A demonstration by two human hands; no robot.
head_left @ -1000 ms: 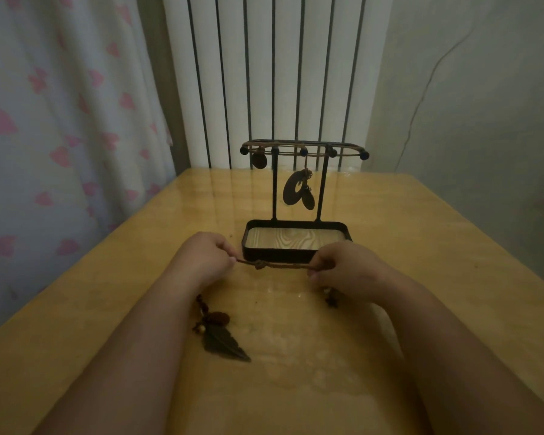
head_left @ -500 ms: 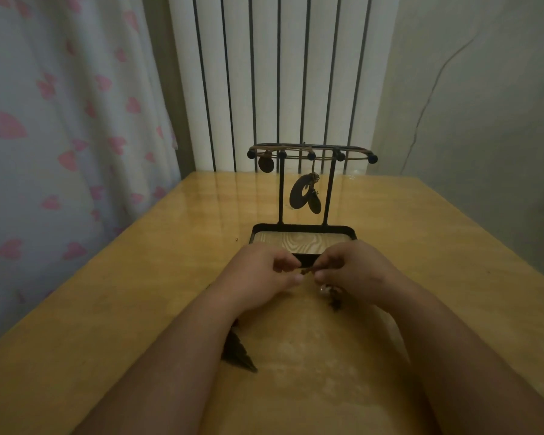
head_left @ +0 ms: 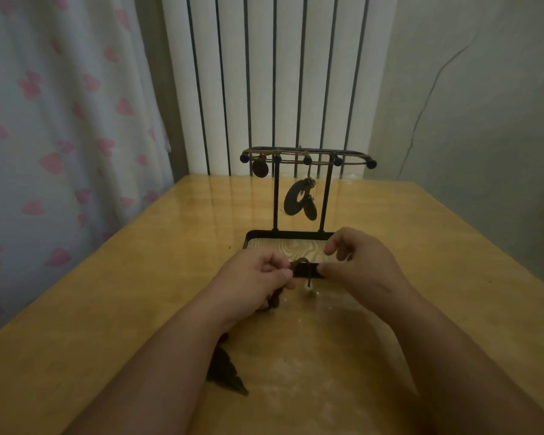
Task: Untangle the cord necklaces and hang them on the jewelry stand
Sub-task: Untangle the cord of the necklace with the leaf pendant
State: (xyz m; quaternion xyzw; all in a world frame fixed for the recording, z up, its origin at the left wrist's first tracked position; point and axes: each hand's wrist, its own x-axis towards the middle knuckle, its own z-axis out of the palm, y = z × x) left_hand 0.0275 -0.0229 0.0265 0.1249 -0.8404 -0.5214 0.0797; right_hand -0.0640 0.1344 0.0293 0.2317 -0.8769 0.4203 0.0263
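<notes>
left hand (head_left: 258,274): knuckles up, fingers curled in, thumb and fingertips pinching the cord necklace (head_left: 300,262) at its left end. Forearm comes in from the bottom edge, angled up and to the right.
right hand (head_left: 358,265): back of the hand facing up, just right of the cord. Thumb points left, level with the cord. Forefinger is lifted and clearly apart from the thumb, so no pinch shows. Rear fingers are curled under; can't tell whether they hold any cord or whether the thumb tip touches it.
hand spacing: close together, not touching, both right at the front edge of the tray (head_left: 255,234).
cord necklace: a short loop arches up between the hands. One strand drops from the loop to a white bead (head_left: 308,288) hanging just above the table (head_left: 139,277).
rest of necklace: dark beads (head_left: 273,302) show under the left hand. A leaf pendant (head_left: 230,372) lies on the table, partly hidden by the left forearm.
jewelry stand (head_left: 307,152): upright behind the hands, two posts rising from the tray, cords lying along the top bar.
hung items: disc pendant (head_left: 260,168) hangs at the left. An oval ring pendant (head_left: 292,200) hangs between the posts.
surroundings: curtain (head_left: 60,136) with pink hearts to the left of the table.
</notes>
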